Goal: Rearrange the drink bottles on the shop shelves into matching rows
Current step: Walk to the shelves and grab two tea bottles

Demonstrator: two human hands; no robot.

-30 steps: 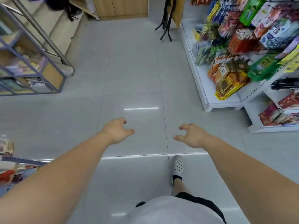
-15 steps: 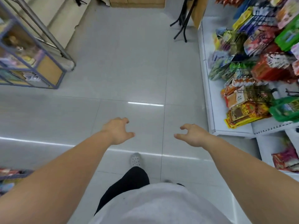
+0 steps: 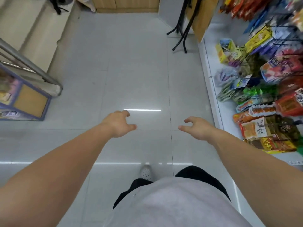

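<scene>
No drink bottles are in view. My left hand is held out over the grey tiled floor, fingers loosely curled, holding nothing. My right hand is stretched out beside it at the same height, fingers also loosely curled and empty. Both hands hang in the air above the aisle floor, apart from every shelf.
A white shop shelf with snack packets runs along the right. A blue-framed rack and a metal rail stand at the left. Black stand legs and a wooden cabinet are ahead. My shoe is on the floor.
I have walked forward along the aisle: the snack shelf and the blue rack have slid nearer and down the frame. Both hands keep the same outstretched, empty pose.
</scene>
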